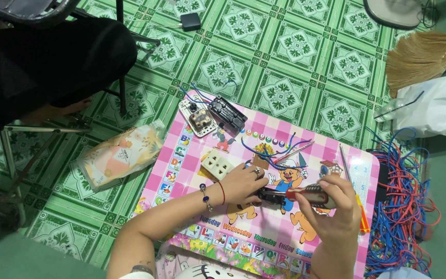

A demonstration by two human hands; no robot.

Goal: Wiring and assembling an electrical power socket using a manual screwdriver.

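Midway through, by the look of it: left hand [242, 183] closed around a dark part [268, 196] above the pink table [264, 232], right hand [331, 206] gripping a red-handled tool [308, 195] against it, white socket [217, 164], switch plate [198, 120] and loose wires [272, 147] lying unattached.

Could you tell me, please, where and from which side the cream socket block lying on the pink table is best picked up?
Judging by its pose, the cream socket block lies flat, face up, beside the left hand. I would probably come from above and pinch its two long edges, since its top and sides look clear; the wires lie further right on the pink table.
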